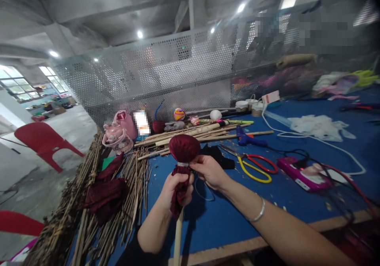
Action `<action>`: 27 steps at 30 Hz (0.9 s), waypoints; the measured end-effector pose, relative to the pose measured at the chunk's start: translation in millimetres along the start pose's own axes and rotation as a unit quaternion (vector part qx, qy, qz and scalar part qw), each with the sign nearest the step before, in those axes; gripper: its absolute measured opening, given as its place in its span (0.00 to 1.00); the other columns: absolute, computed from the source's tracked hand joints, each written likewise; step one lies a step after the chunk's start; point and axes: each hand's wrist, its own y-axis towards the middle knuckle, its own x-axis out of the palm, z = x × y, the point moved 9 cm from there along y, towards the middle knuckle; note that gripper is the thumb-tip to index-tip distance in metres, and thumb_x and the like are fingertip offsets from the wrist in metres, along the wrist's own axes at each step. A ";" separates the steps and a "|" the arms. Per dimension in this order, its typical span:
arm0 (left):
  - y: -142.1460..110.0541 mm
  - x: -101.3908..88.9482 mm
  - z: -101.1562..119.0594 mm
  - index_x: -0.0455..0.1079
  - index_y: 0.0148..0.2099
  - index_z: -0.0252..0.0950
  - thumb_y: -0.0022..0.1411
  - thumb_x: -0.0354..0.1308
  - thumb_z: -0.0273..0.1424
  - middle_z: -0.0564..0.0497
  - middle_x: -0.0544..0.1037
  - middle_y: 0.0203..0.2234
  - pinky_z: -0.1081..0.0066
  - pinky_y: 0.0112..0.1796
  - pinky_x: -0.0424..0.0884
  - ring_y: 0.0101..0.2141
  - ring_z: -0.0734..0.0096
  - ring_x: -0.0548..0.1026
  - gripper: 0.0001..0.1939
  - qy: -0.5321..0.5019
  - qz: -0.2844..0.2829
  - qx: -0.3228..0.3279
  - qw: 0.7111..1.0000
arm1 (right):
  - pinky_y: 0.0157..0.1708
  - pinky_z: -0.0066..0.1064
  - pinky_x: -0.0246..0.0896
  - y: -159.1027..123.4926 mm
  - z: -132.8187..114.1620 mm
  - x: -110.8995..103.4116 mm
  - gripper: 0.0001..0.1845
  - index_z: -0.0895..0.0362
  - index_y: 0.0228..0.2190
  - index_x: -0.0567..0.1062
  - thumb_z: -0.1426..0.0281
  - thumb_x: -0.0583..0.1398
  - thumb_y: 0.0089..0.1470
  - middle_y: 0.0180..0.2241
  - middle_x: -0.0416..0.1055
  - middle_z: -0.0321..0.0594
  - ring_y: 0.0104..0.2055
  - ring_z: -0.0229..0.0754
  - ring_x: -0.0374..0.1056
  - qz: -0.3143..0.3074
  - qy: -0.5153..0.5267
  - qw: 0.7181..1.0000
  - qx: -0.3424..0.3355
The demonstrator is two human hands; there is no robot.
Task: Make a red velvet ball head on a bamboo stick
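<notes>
A stick (178, 238) stands nearly upright over the table, its top wrapped in dark red cloth (184, 147) that bulges into a round head. My left hand (178, 189) is closed around the gathered cloth below the head. A pale band of thread (183, 164) circles the neck of the bundle. Against that neck, my right hand (208, 171) pinches at the thread, whose loose loop (204, 196) hangs below toward the table. What the right fingertips grip is mostly hidden.
Scissors (255, 167) with red and yellow handles, a blue glue gun (247, 137) and a magenta device (304, 175) lie to the right. Thin twigs (118, 202) and folded dark red cloth (107, 196) cover the left. Behind are sticks (204, 129) and a perforated metal panel (166, 72).
</notes>
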 end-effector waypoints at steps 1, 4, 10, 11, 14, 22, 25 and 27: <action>-0.2 0.6 0.1 0.59 0.21 0.35 0.48 0.60 0.36 0.63 0.53 0.10 0.82 0.09 0.47 0.10 0.87 0.45 0.14 -0.011 -0.007 0.000 1.000 | 0.10 0.23 0.31 0.7 1.7 1.1 0.21 0.61 0.22 0.70 0.60 0.71 0.31 0.15 0.62 0.27 0.11 0.23 0.44 -0.004 0.004 1.000 -0.001; 0.2 3.4 -8.2 0.58 0.21 0.35 0.49 0.58 0.34 0.63 0.52 0.11 0.83 0.08 0.45 0.10 0.87 0.43 0.13 -0.056 -0.048 -0.043 0.996 | 0.10 0.23 0.31 1.6 11.0 2.2 0.23 0.60 0.25 0.70 0.60 0.71 0.31 0.16 0.61 0.26 0.11 0.23 0.42 -0.023 0.024 0.999 0.020; 2.0 18.1 -39.8 0.55 0.21 0.36 0.46 0.54 0.36 0.63 0.49 0.07 0.84 0.07 0.34 0.07 0.88 0.40 0.12 -0.141 -0.198 -0.173 0.954 | 0.12 0.22 0.26 -9.1 41.7 6.3 0.24 0.59 0.29 0.69 0.56 0.69 0.36 0.10 0.49 0.20 0.11 0.24 0.37 -0.124 0.021 0.978 0.169; 4.7 16.5 -42.3 0.55 0.21 0.36 0.46 0.55 0.37 0.63 0.50 0.07 0.84 0.07 0.34 0.07 0.88 0.41 0.13 -0.140 -0.197 -0.170 0.955 | 0.12 0.22 0.27 -10.1 42.9 6.1 0.25 0.59 0.29 0.68 0.55 0.69 0.36 0.10 0.49 0.20 0.12 0.24 0.37 -0.133 0.023 0.975 0.175; 12.9 -1.9 -45.1 0.59 0.22 0.34 0.47 0.56 0.44 0.59 0.58 0.10 0.84 0.08 0.43 0.09 0.87 0.49 0.18 -0.046 -0.118 -0.147 0.981 | 0.13 0.22 0.27 -6.5 36.9 1.3 0.25 0.58 0.26 0.66 0.54 0.69 0.36 0.10 0.46 0.19 0.12 0.24 0.35 -0.125 0.030 0.981 0.142; -61.4 -21.3 97.5 0.66 0.53 0.33 0.61 0.51 0.39 0.40 0.70 0.52 0.61 0.53 0.60 0.52 0.60 0.67 0.21 0.475 0.398 0.327 0.713 | 0.13 0.23 0.25 -3.6 22.9 4.1 0.26 0.55 0.22 0.60 0.50 0.66 0.39 0.10 0.43 0.18 0.13 0.26 0.32 -0.092 -0.039 0.992 0.080; -49.2 2.7 74.0 0.63 0.56 0.33 0.63 0.49 0.38 0.38 0.71 0.51 0.61 0.52 0.61 0.52 0.58 0.68 0.22 0.522 0.339 0.265 0.736 | 0.13 0.24 0.29 -6.5 21.8 13.5 0.25 0.56 0.20 0.61 0.50 0.64 0.39 0.10 0.45 0.21 0.13 0.27 0.36 -0.084 -0.082 0.991 0.058; -38.3 6.2 47.2 0.58 0.60 0.33 0.60 0.54 0.38 0.37 0.71 0.51 0.61 0.49 0.64 0.50 0.56 0.71 0.28 0.520 0.305 0.215 0.768 | 0.15 0.25 0.36 -8.1 18.5 15.3 0.25 0.57 0.18 0.62 0.50 0.64 0.39 0.11 0.51 0.25 0.14 0.28 0.42 -0.067 -0.107 0.991 0.034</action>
